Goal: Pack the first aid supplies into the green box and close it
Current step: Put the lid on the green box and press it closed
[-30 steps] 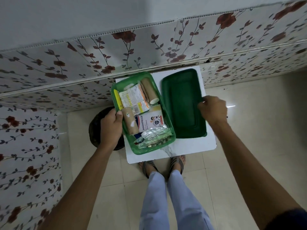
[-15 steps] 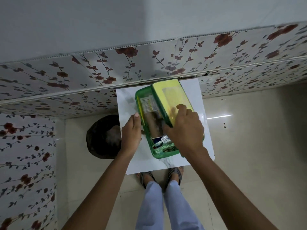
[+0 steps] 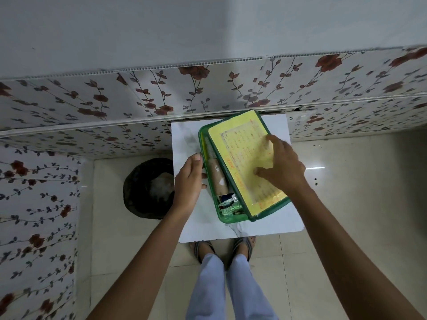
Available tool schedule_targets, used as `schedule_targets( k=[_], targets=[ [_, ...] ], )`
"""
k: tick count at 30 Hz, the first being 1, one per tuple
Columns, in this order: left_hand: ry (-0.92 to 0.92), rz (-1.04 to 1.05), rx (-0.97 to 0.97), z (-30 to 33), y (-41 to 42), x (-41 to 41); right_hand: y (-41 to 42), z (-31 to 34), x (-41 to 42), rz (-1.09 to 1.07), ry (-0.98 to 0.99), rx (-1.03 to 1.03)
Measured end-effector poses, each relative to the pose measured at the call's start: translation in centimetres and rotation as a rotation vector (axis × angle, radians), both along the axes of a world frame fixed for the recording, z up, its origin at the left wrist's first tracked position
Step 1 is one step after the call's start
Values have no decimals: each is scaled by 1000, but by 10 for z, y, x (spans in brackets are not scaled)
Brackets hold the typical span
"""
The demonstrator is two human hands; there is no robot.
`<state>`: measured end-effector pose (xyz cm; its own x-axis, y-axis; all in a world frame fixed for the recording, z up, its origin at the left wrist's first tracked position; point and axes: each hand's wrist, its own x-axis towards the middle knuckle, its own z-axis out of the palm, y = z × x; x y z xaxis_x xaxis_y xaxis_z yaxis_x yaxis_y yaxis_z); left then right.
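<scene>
The green box (image 3: 228, 218) stands on a small white table (image 3: 275, 224). Its green lid (image 3: 269, 210), topped with a yellow handwritten label (image 3: 240, 146), lies tilted over the right part of the box and leaves the left side uncovered. In that gap I see a brown bandage roll (image 3: 218, 179) and silvery foil packets (image 3: 230, 205). My right hand (image 3: 280, 167) rests flat on the lid with fingers spread. My left hand (image 3: 190, 181) holds the box's left rim.
The table stands against a wall with floral panels (image 3: 138, 100). A dark round bin (image 3: 150, 188) sits on the floor left of the table. My feet in sandals (image 3: 225, 247) are just under the table's near edge. Pale floor tiles lie to the right.
My right hand picked up the lid from the table beside the box, turned it label side up and laid it over the box. My left hand stayed on the box's left rim.
</scene>
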<state>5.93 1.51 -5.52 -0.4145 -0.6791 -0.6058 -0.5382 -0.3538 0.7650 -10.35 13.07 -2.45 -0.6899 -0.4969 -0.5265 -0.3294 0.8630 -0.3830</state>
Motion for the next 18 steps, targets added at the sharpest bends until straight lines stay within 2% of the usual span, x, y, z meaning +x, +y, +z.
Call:
schedule_targets(
  k=[2, 8, 10, 13, 16, 18],
  targets=[
    [-11, -17, -3, 1, 0, 0, 2, -1, -4, -30, -135, -46],
    [4, -31, -56, 6, 4, -2, 4, -3, 6, -125, -293, -143],
    [18, -39, -66, 7, 6, -1, 3, -4, 14, -128, -258, -120],
    [50, -61, -52, 6, 8, 1, 0, -8, 35, -72, -93, -54],
    [13, -123, -95, 9, 9, 0, -4, -9, 52, -50, 45, -3],
    [-30, -136, -165, 11, 10, -4, -6, -9, 55, -55, 69, -13]
  ],
)
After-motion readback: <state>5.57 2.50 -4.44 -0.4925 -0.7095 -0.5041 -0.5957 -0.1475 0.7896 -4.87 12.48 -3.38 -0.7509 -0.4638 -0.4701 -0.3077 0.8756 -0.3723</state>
